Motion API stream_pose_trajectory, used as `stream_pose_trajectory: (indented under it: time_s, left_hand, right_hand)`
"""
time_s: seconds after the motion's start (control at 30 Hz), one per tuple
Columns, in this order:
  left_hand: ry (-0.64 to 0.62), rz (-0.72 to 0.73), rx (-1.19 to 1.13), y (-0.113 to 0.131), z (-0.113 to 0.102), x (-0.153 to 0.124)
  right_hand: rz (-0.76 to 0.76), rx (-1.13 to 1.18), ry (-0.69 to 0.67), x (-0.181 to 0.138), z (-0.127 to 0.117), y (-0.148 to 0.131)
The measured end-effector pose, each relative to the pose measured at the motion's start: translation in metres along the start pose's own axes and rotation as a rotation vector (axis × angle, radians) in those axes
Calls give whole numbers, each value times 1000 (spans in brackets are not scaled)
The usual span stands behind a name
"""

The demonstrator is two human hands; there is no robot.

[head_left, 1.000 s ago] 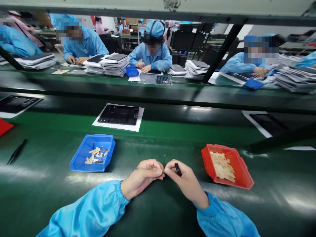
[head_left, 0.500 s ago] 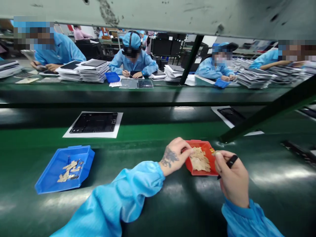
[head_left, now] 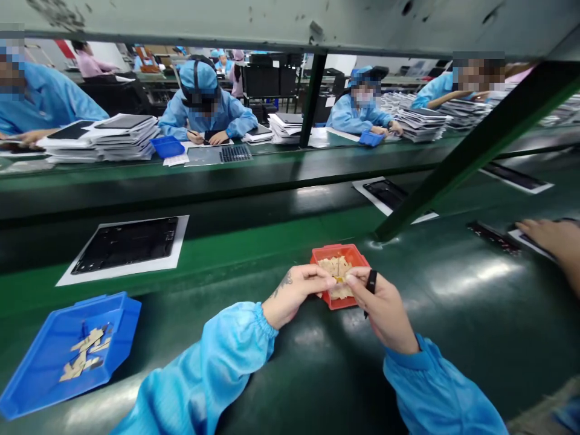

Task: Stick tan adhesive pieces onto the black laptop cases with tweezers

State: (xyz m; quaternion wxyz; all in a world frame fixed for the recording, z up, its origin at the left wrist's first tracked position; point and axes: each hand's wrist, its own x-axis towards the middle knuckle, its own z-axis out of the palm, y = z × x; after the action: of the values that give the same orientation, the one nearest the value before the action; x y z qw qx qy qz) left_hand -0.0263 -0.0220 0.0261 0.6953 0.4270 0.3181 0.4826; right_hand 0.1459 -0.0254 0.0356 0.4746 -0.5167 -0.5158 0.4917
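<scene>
Both my hands meet over a red bin (head_left: pixel 319 252) holding thin, pale tan pieces. My left hand (head_left: pixel 299 290) pinches one end of a small amber strip (head_left: pixel 339 279). From the other side, the thumb and index finger of my right hand (head_left: pixel 383 308) are closed on the same strip. A slim black pen-like tool (head_left: pixel 371 281) is tucked between the right hand's fingers; its exact kind is unclear. At the left a blue bin (head_left: pixel 43 344) contains several cream strips (head_left: pixel 84 356) and small dark bits.
A black flat panel (head_left: pixel 127 244) lies on white paper beyond the blue bin. A slanted green post (head_left: pixel 435 175) rises at the right. Another person's hand (head_left: pixel 550 238) rests by dark panels at the right edge. Co-workers sit opposite, behind stacks (head_left: pixel 124 139).
My right hand has brought the amber piece left to my left hand, which has come out of the red bin's contents. The view has turned right; another person's hand appears at the right.
</scene>
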Motion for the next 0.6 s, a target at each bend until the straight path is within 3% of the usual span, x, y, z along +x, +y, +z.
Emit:
stream_pose_trajectory:
  time_s: [0.13, 0.27, 0.4, 0.6]
  left_hand:
    - [49, -20, -45, -2, -1, -5]
    - [139, 110, 178, -2, -2, -7]
    - [174, 186, 345, 0, -2, -9]
    - [134, 266, 484, -1, -3, -9]
  right_hand:
    - [-44, -86, -9, -2, 4, 1]
    - [-222, -335, 80, -3, 4, 4]
    - [-368, -479, -7, -6, 5, 6]
    - [-359, -470, -47, -6, 4, 6]
